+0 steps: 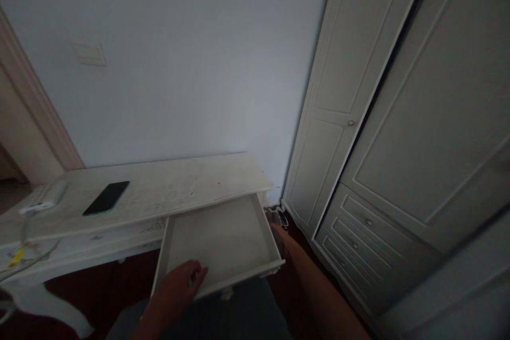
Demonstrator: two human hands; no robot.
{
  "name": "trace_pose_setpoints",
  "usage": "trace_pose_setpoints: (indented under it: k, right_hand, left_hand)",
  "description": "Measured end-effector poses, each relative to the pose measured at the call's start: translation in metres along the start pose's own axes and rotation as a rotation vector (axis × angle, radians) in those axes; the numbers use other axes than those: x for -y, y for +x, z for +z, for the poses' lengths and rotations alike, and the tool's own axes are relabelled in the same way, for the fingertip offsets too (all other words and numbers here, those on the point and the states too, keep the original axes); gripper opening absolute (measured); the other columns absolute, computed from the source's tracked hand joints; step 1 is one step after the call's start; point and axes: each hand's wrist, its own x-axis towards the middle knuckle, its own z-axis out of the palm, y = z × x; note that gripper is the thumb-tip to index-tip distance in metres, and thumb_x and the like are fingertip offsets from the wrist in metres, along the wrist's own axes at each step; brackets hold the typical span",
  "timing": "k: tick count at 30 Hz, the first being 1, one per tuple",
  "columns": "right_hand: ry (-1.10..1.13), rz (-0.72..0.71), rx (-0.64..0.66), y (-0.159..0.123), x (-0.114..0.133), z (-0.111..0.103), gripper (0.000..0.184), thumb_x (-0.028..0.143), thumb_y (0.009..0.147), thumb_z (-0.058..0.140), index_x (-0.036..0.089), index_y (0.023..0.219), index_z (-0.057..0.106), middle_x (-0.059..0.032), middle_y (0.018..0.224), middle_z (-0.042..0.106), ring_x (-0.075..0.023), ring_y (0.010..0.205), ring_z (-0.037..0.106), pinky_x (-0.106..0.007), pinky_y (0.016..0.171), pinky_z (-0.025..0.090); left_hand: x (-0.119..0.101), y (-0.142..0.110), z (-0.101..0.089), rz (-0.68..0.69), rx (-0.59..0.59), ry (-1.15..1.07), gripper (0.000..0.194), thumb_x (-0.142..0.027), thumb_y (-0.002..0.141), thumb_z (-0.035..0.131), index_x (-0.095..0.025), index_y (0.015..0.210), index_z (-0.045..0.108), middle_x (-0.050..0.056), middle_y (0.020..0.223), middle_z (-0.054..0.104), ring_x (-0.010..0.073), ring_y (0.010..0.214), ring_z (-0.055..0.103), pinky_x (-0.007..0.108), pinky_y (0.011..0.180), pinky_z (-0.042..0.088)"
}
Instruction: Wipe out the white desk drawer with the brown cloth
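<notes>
A white drawer (223,239) is pulled out from a pale, worn desk (179,180), its bare inside facing up. My left hand (185,279) hangs over the drawer's front left part, wrist across the front panel. Its fingers curl loosely toward the thumb, with nothing visible between them. Outside the drawer's right wall, my right hand (278,229) reaches low toward the floor. Dim light and the drawer edge hide its fingers. Just beyond it lies a dark and whitish item (283,218), too unclear to name. A small knob (227,293) sits on the drawer front.
On the desk lie a dark phone (106,198) and a white box-like device (43,197). A cable with a yellow tag (16,256) hangs at the left front. Close on the right stands a white wardrobe (334,164) with small drawers (358,244). A wall (191,64) rises behind.
</notes>
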Motion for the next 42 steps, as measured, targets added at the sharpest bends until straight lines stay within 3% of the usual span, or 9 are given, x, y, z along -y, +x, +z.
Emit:
trace_pose_setpoints:
  k: [5, 11, 17, 24, 29, 32, 35, 39, 42]
  right_hand:
    - [-0.106, -0.045, -0.033, -0.035, -0.019, -0.016, 0.049, 0.06, 0.077, 0.064, 0.021, 0.106, 0.073, -0.0151, 0.091, 0.079, -0.0377, 0.087, 0.079, -0.053, 0.084, 0.062]
    - [-0.282, -0.372, -0.12, -0.027, 0.029, -0.007, 0.07, 0.046, 0.071, 0.077, 0.022, 0.135, 0.065, -0.0133, 0.134, 0.071, -0.037, 0.128, 0.064, -0.05, 0.113, 0.047]
    - [-1.402, -0.825, 0.09, -0.006, 0.063, 0.071, 0.071, 0.032, 0.077, 0.085, 0.03, 0.144, 0.061, -0.0147, 0.142, 0.059, -0.0388, 0.131, 0.053, -0.052, 0.113, 0.037]
    - [-1.44, -0.822, 0.215, 0.038, 0.033, 0.178, 0.089, 0.058, 0.073, 0.09, 0.025, 0.147, 0.053, -0.0181, 0.144, 0.056, -0.0414, 0.127, 0.055, -0.059, 0.106, 0.044]
    - [-1.536, -0.991, 0.442, 0.024, 0.004, 0.219, 0.077, 0.053, 0.081, 0.087, 0.029, 0.146, 0.053, -0.0177, 0.149, 0.054, -0.0401, 0.122, 0.06, -0.056, 0.099, 0.051]
    - [-1.592, -1.079, 0.59, 0.013, 0.0, 0.209, 0.07, 0.045, 0.086, 0.082, 0.031, 0.148, 0.052, -0.0174, 0.152, 0.053, -0.0399, 0.121, 0.061, -0.053, 0.095, 0.053]
    - [-1.597, -1.042, 0.661, 0.01, 0.011, 0.174, 0.074, 0.045, 0.083, 0.085, 0.031, 0.149, 0.053, -0.0162, 0.154, 0.053, -0.0393, 0.124, 0.06, -0.052, 0.099, 0.052]
    - [-1.536, -0.78, 0.374, 0.017, 0.034, 0.124, 0.075, 0.035, 0.079, 0.086, 0.027, 0.146, 0.054, -0.0163, 0.153, 0.055, -0.0378, 0.129, 0.059, -0.05, 0.106, 0.048]
    - [-1.505, -0.678, 0.177, 0.029, 0.046, 0.113, 0.069, 0.033, 0.086, 0.078, 0.02, 0.148, 0.051, -0.022, 0.15, 0.055, -0.0391, 0.127, 0.06, -0.051, 0.102, 0.05]
  left_hand:
    - [-0.005, -0.002, 0.0, 0.007, -0.042, 0.06, 0.05, -0.057, 0.108, 0.03, -0.025, 0.089, 0.064, 0.006, 0.09, 0.072, 0.0228, 0.087, 0.071, 0.037, 0.085, 0.045]
    - [-0.009, -0.003, -0.003, -0.009, -0.024, 0.085, 0.051, -0.055, 0.107, 0.028, -0.024, 0.088, 0.064, 0.006, 0.09, 0.073, 0.0229, 0.089, 0.071, 0.037, 0.086, 0.046]
    - [-0.009, -0.006, -0.004, -0.007, -0.053, 0.069, 0.05, -0.057, 0.108, 0.032, -0.026, 0.089, 0.065, 0.005, 0.09, 0.074, 0.0223, 0.086, 0.072, 0.034, 0.081, 0.046]
    - [-0.008, -0.006, -0.004, -0.029, -0.023, 0.052, 0.047, -0.054, 0.108, 0.035, -0.025, 0.093, 0.068, 0.006, 0.093, 0.078, 0.0224, 0.088, 0.074, 0.034, 0.082, 0.049]
    - [-0.007, -0.008, -0.004, 0.015, -0.048, 0.034, 0.043, -0.05, 0.108, 0.039, -0.026, 0.11, 0.074, 0.009, 0.116, 0.081, 0.0261, 0.108, 0.075, 0.037, 0.095, 0.051]
    - [-0.007, -0.012, -0.006, 0.035, -0.046, 0.032, 0.043, -0.049, 0.109, 0.038, -0.026, 0.108, 0.075, 0.008, 0.111, 0.082, 0.0256, 0.105, 0.076, 0.036, 0.093, 0.051]
    - [-0.008, -0.013, -0.007, 0.036, -0.054, 0.037, 0.041, -0.047, 0.109, 0.038, -0.026, 0.102, 0.073, 0.007, 0.104, 0.081, 0.0234, 0.099, 0.075, 0.034, 0.089, 0.05]
    - [-0.01, -0.011, -0.005, 0.007, -0.067, 0.08, 0.039, -0.047, 0.109, 0.038, -0.025, 0.097, 0.068, 0.005, 0.095, 0.078, 0.0217, 0.091, 0.073, 0.033, 0.085, 0.048]
    - [-0.012, -0.01, -0.003, 0.026, -0.08, 0.116, 0.04, -0.046, 0.11, 0.036, -0.025, 0.095, 0.067, 0.005, 0.094, 0.077, 0.0213, 0.091, 0.073, 0.033, 0.084, 0.046]
